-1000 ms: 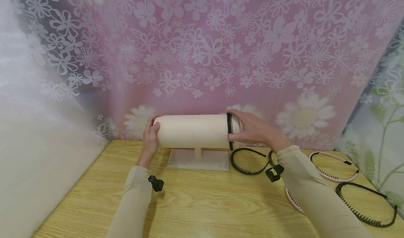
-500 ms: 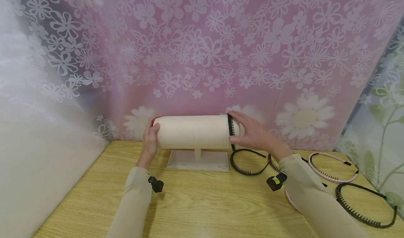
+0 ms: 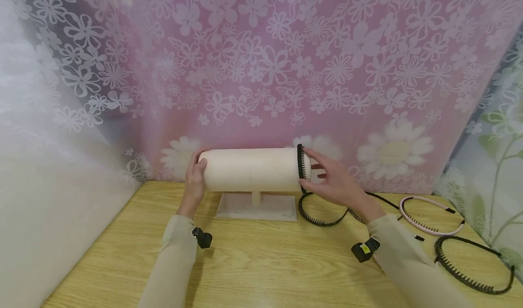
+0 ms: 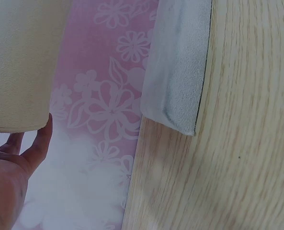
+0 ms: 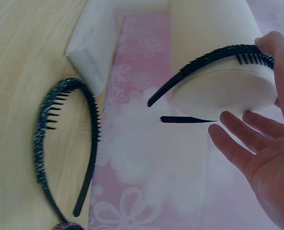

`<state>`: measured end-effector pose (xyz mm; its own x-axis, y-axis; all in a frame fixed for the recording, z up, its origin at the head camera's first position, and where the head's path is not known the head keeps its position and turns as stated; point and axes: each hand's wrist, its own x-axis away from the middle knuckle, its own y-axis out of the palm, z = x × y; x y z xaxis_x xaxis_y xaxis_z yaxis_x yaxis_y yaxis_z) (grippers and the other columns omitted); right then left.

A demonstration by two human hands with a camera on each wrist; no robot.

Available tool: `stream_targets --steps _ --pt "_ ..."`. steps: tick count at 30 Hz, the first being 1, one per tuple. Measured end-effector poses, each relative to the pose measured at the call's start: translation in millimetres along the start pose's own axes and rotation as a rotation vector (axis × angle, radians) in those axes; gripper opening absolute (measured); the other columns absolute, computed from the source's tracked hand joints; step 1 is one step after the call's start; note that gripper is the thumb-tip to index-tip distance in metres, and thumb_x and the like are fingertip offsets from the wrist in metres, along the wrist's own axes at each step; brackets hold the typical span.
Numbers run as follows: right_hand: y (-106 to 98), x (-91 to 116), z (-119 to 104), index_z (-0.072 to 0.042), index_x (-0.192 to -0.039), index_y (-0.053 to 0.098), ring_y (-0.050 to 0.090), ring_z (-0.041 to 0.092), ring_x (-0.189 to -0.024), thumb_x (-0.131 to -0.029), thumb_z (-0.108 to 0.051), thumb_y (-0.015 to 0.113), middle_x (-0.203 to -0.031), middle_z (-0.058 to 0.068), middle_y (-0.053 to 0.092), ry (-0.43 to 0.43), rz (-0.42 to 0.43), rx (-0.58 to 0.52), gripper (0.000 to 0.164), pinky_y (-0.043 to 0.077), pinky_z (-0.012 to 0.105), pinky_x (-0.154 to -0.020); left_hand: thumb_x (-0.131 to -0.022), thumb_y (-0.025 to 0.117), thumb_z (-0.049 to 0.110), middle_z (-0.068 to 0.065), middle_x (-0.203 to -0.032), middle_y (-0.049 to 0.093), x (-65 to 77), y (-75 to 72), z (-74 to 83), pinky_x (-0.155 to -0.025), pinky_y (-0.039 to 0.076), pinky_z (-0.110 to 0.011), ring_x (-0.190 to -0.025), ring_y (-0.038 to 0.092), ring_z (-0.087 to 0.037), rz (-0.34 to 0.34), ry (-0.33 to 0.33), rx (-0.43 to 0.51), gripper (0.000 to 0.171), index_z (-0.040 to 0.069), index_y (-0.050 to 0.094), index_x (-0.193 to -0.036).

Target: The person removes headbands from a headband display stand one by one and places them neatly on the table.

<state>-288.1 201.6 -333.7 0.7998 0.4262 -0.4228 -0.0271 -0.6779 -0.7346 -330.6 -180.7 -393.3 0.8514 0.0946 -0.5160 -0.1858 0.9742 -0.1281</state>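
Observation:
A cream, fabric-covered cylinder of a headband stand (image 3: 249, 169) lies level on a short post above a flat base (image 3: 229, 208). My left hand (image 3: 194, 181) holds its left end, thumb in front and fingers behind; the left wrist view shows fingers at the end's rim. A black toothed headband (image 3: 301, 165) sits around the stand's right end, close to the rim. My right hand (image 3: 337, 181) grips this headband, index finger at its upper part and thumb lower down. In the right wrist view the other fingers (image 5: 242, 132) spread near the end face, and the headband's tips extend past the cylinder.
On the wooden table (image 3: 253, 262), a dark headband (image 3: 316, 222) lies beside the base. Farther right are a pink headband (image 3: 429, 230) and another black one (image 3: 466, 278); others are partly hidden by my right arm. A flowered pink curtain (image 3: 261, 95) hangs behind.
My right hand has moved slightly right, and the headband has shifted with it toward the stand's right rim. My left hand has stayed in place on the left end.

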Motion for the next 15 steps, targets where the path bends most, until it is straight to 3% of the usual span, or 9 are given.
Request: stream_targets --steps 8,15 --pt "9 13 3 -0.019 -0.161 0.033 0.071 0.036 -0.108 -0.09 -0.023 0.08 -0.141 0.024 0.06 -0.009 0.072 -0.055 0.085 0.061 0.046 -0.083 -0.108 0.033 0.034 -0.008 -0.143 0.051 -0.6 0.8 2.9 -0.076 0.049 -0.039 -0.104 0.053 -0.026 -0.008 -0.025 0.014 0.047 0.014 0.048 -0.148" --pt "10 20 1 -0.011 -0.149 0.049 0.075 0.033 -0.095 -0.089 -0.012 0.08 -0.123 0.023 0.07 -0.034 0.129 -0.119 0.068 0.062 0.036 -0.076 -0.108 0.032 0.027 -0.016 -0.145 0.049 -1.3 -0.5 3.5 -0.076 0.05 -0.039 -0.104 0.052 -0.027 -0.016 -0.045 0.019 0.048 0.008 0.044 -0.15"
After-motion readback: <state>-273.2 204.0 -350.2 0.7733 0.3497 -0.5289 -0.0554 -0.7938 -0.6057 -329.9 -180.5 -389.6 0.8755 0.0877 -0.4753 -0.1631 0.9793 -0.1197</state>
